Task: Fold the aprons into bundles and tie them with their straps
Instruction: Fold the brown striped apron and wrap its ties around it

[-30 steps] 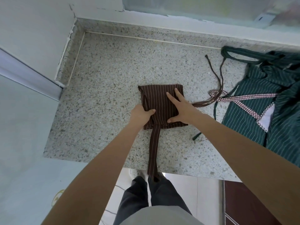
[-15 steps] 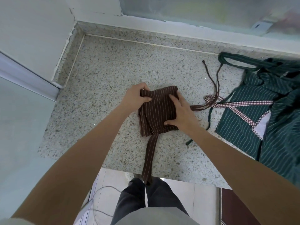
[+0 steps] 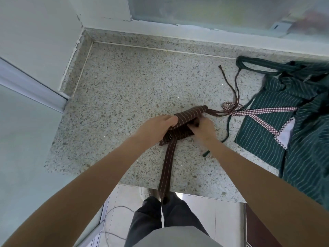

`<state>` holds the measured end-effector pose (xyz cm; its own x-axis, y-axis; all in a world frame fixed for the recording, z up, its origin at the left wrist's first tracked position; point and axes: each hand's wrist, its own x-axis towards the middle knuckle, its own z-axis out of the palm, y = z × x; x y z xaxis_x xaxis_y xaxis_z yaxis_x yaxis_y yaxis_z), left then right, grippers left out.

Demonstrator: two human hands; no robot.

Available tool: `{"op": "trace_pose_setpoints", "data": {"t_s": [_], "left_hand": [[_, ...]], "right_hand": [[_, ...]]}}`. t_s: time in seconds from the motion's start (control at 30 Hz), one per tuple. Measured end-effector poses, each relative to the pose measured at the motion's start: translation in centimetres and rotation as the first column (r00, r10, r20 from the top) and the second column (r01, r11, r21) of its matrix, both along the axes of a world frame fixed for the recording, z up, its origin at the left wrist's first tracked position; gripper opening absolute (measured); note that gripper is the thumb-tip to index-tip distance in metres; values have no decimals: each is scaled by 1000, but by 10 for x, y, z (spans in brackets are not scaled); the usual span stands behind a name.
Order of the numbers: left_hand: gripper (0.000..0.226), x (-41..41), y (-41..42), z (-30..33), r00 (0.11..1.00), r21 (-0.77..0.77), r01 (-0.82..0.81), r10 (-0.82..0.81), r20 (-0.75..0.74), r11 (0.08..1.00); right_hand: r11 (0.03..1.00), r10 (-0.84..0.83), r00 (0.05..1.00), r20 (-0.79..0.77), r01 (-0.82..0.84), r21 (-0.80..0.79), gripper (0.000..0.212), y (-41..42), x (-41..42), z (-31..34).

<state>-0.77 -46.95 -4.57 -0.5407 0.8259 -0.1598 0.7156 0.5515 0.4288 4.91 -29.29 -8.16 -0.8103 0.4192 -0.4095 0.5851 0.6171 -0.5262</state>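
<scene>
From the head camera, a brown striped apron (image 3: 187,118) lies partly folded near the middle of a speckled stone tabletop (image 3: 124,90). Its far edge is lifted and rolled over toward the person, forming a raised fold above the flat lower layers. The left hand (image 3: 156,129) grips the left side of this fold, fingers curled over the cloth and thumb on top. The right hand (image 3: 203,128) grips the right side, its fingers tucked under the rolled edge.

A wide brown strap (image 3: 167,168) runs from the bundle's near edge toward the person and hangs over the tabletop's front edge, its end dangling above dark trousers (image 3: 153,214). Thin brown ties (image 3: 229,90) trail from the bundle's right end and curve away toward the back wall.

At the right, a green striped apron (image 3: 267,132) lies spread and rumpled, with a red-and-white checked band (image 3: 263,110) across it; the brown ties cross the end of that band. A thin green tie (image 3: 226,132) lies between the two aprons.

Below the tabletop edge, a pale tiled floor (image 3: 195,211) and a grey cable (image 3: 110,216) show.
</scene>
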Motion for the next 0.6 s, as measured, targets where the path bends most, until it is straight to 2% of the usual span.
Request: {"op": "trace_pose_setpoints", "data": {"t_s": [0.03, 0.07, 0.1, 0.17, 0.23, 0.27, 0.3, 0.37, 0.4, 0.5, 0.53, 0.57, 0.6], "left_hand": [[36, 3, 0, -2, 999, -8, 13, -14, -46, 1000], [44, 7, 0, -3, 996, -16, 27, -28, -87, 1000], [52, 10, 0, -4, 992, -40, 47, -51, -116, 998], [66, 12, -2, -7, 984, -141, 88, -109, -145, 986], [76, 12, -3, -10, 961, -244, 181, -224, -165, 953], [75, 12, -3, -12, 941, -299, 243, -298, -158, 923], [72, 12, -4, -15, 927, -355, 289, -352, -126, 889], [67, 12, -7, -21, 927, -400, 324, -373, -48, 857], [66, 12, -9, -22, 933, -385, 326, -359, -16, 864], [58, 12, -16, -27, 941, -261, 333, -336, 34, 906], [57, 12, -18, -30, 938, -237, 342, -343, 39, 909], [58, 12, -20, -32, 934, -234, 354, -356, 35, 905], [59, 13, -21, -35, 930, -247, 362, -367, 28, 899]], "right_hand": [[979, -107, 994, 20, 108, -171, 13, 5, -3, 5], [907, -222, 973, 57, 227, -356, 14, 9, -5, 12], [795, -321, 940, 113, 333, -507, 25, 14, -8, 18], [627, -419, 888, 187, 432, -648, 42, 24, -8, 22], [602, -433, 883, 181, 433, -671, 68, 27, -8, 21], [651, -416, 896, 157, 414, -636, 79, 27, -7, 17], [714, -378, 919, 117, 369, -595, 78, 27, -5, 14], [852, -306, 952, 20, 283, -441, 49, 28, -2, 3], [893, -277, 961, -24, 248, -375, 41, 28, 0, 0], [957, -201, 969, -143, 163, -239, 40, 21, 8, -4], [991, -116, 974, -197, 99, -93, 43, 17, 12, -2], [991, 25, 972, -234, 7, 135, 46, 13, 14, 0], [935, 190, 953, -235, -103, 339, 50, 10, 17, 0]]}}
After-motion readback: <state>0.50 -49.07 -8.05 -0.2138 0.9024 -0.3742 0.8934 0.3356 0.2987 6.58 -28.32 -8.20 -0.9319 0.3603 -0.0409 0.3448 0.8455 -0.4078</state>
